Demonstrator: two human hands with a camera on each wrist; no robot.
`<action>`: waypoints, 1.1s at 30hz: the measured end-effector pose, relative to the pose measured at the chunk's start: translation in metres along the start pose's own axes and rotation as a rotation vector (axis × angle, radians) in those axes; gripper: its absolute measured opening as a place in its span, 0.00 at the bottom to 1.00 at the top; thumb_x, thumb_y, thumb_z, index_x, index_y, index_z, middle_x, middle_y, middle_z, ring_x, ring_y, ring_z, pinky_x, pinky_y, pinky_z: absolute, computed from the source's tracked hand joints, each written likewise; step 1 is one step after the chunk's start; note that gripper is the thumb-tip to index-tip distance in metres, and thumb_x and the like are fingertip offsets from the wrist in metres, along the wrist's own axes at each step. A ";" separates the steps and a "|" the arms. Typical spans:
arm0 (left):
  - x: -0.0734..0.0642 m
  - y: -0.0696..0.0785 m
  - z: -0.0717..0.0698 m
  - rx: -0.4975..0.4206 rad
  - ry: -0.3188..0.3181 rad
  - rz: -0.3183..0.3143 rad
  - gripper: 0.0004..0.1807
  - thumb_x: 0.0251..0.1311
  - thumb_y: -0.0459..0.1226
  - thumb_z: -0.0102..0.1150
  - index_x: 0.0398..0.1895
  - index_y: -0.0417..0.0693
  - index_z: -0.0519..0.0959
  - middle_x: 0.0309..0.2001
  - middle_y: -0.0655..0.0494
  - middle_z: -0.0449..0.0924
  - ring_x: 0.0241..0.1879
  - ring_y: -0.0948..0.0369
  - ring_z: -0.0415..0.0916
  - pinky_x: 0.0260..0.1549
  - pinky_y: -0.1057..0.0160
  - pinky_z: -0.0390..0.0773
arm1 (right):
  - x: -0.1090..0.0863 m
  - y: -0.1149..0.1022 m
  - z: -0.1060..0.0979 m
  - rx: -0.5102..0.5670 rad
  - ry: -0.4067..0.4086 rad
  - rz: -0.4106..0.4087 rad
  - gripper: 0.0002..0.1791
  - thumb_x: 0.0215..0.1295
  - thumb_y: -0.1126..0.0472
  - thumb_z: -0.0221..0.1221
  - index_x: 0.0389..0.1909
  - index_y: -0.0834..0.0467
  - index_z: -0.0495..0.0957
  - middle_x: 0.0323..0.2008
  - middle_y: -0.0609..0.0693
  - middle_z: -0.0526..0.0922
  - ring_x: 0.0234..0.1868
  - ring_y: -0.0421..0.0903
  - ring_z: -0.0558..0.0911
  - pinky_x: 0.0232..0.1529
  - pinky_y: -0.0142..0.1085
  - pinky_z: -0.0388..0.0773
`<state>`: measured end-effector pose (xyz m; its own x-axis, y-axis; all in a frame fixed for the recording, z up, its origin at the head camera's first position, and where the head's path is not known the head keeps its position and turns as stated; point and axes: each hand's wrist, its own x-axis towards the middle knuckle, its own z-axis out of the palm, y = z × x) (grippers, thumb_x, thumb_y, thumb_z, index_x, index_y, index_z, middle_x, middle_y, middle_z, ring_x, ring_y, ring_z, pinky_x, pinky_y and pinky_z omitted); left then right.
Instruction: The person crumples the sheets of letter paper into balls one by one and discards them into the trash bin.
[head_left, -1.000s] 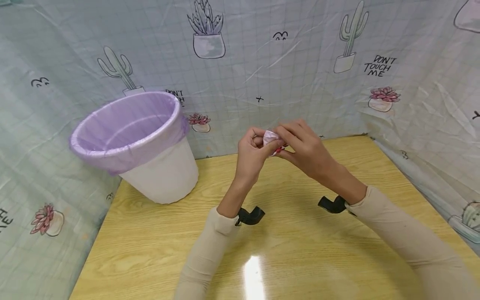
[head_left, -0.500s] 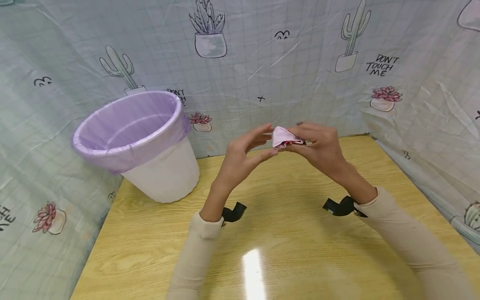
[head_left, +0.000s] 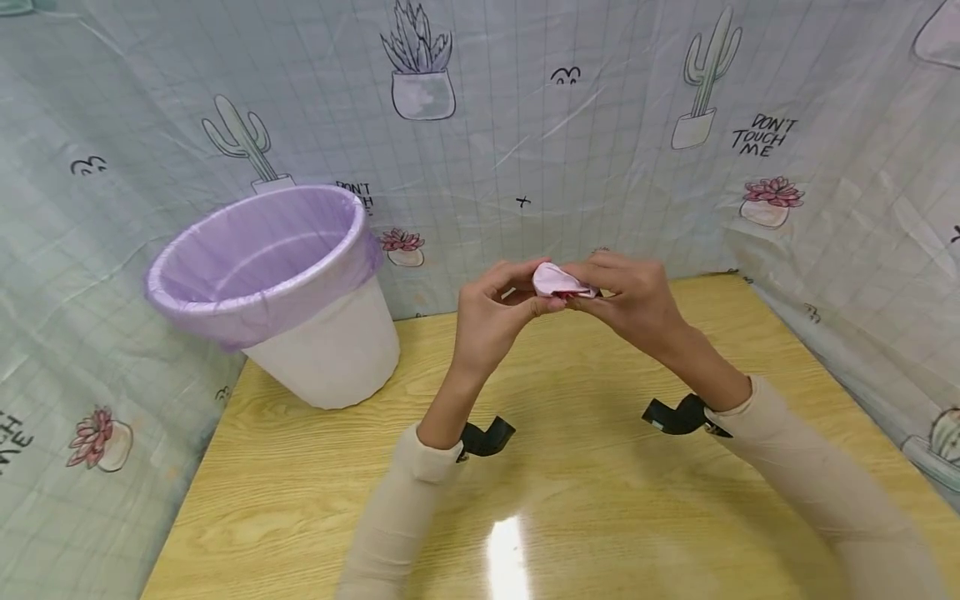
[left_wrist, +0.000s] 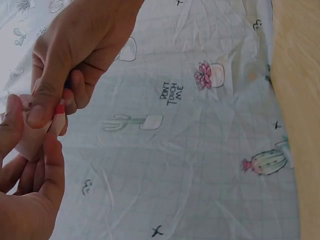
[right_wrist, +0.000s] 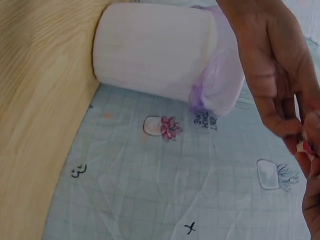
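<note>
A small folded piece of thin, paper-like material point(head_left: 553, 280), pale pink outside with red showing at its lower fold, is held up between both hands above the table. My right hand point(head_left: 639, 293) pinches its right end, thumb below and fingers on top. At the other end, my left hand point(head_left: 486, 323) grips it between fingertips above and thumb beneath. The left wrist view shows the right thumb lying flat over the pale piece point(left_wrist: 33, 136), a red edge beside it. From the right wrist, only a little red and white of it shows, the rest hidden by fingers.
A white bin point(head_left: 333, 346) lined with a purple bag point(head_left: 262, 302) stands at the table's back left. The wood-grain table point(head_left: 292, 508) meets a cactus-print cloth point(head_left: 480, 150) behind and at the sides. Black curved mounts point(head_left: 487, 438) sit at both wrists.
Half a second ago the left hand was spread and the right hand held the piece; the left has since come in and closed on it. The piece looks flatter and sits slightly further left.
</note>
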<state>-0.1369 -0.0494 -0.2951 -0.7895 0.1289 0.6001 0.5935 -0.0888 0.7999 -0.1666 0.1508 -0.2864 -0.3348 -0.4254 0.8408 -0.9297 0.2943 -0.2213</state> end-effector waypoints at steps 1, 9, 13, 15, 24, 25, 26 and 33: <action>0.001 0.000 0.003 0.007 0.022 0.021 0.23 0.50 0.21 0.72 0.53 0.29 0.83 0.41 0.41 0.80 0.42 0.56 0.83 0.47 0.55 0.85 | 0.000 -0.001 0.000 -0.021 0.009 0.000 0.22 0.41 0.78 0.76 0.42 0.68 0.87 0.31 0.58 0.87 0.26 0.45 0.78 0.26 0.31 0.71; 0.017 0.002 0.013 0.129 0.077 0.140 0.19 0.56 0.27 0.72 0.51 0.29 0.84 0.36 0.42 0.79 0.38 0.52 0.85 0.38 0.56 0.86 | 0.004 -0.007 -0.004 -0.180 0.034 -0.018 0.18 0.55 0.69 0.74 0.47 0.69 0.86 0.30 0.61 0.86 0.24 0.47 0.78 0.25 0.35 0.72; 0.020 -0.002 0.000 0.012 -0.025 -0.027 0.16 0.58 0.25 0.70 0.50 0.30 0.85 0.38 0.46 0.81 0.39 0.56 0.82 0.40 0.59 0.85 | 0.002 -0.004 -0.019 -0.012 -0.135 0.040 0.21 0.62 0.60 0.71 0.52 0.68 0.85 0.35 0.56 0.89 0.28 0.44 0.84 0.30 0.29 0.78; 0.019 -0.004 -0.010 -0.061 -0.100 -0.131 0.15 0.59 0.24 0.68 0.50 0.30 0.84 0.40 0.49 0.84 0.39 0.57 0.81 0.40 0.58 0.85 | 0.002 -0.003 -0.027 0.154 -0.246 0.136 0.20 0.61 0.63 0.71 0.53 0.66 0.85 0.37 0.54 0.89 0.30 0.41 0.86 0.31 0.28 0.81; 0.012 -0.009 -0.025 -0.195 -0.365 -0.291 0.16 0.55 0.20 0.68 0.48 0.23 0.82 0.42 0.48 0.88 0.38 0.56 0.84 0.37 0.59 0.85 | 0.005 -0.004 -0.029 0.328 -0.413 0.220 0.38 0.42 0.63 0.81 0.59 0.60 0.82 0.49 0.50 0.82 0.41 0.41 0.82 0.38 0.32 0.84; 0.012 -0.008 -0.025 -0.198 -0.379 -0.297 0.15 0.54 0.19 0.69 0.47 0.23 0.82 0.41 0.49 0.87 0.38 0.57 0.84 0.36 0.59 0.85 | 0.004 -0.005 -0.027 0.316 -0.414 0.176 0.39 0.41 0.62 0.81 0.60 0.58 0.82 0.50 0.51 0.82 0.39 0.41 0.82 0.37 0.30 0.83; 0.012 -0.007 -0.025 -0.202 -0.391 -0.306 0.15 0.53 0.18 0.69 0.45 0.23 0.83 0.40 0.49 0.87 0.37 0.57 0.84 0.36 0.60 0.85 | 0.004 -0.005 -0.026 0.302 -0.416 0.131 0.38 0.43 0.60 0.80 0.61 0.57 0.82 0.51 0.50 0.81 0.38 0.40 0.81 0.37 0.28 0.81; 0.011 -0.001 -0.022 -0.251 -0.446 -0.376 0.10 0.52 0.17 0.69 0.37 0.30 0.85 0.33 0.49 0.86 0.31 0.56 0.82 0.34 0.59 0.85 | 0.000 -0.018 -0.016 0.275 -0.358 -0.069 0.32 0.50 0.54 0.77 0.59 0.57 0.84 0.57 0.50 0.83 0.51 0.46 0.76 0.48 0.28 0.74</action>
<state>-0.1499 -0.0692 -0.2893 -0.7637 0.5906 0.2608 0.1911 -0.1790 0.9651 -0.1480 0.1590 -0.2743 -0.2574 -0.7195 0.6450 -0.9418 0.0376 -0.3340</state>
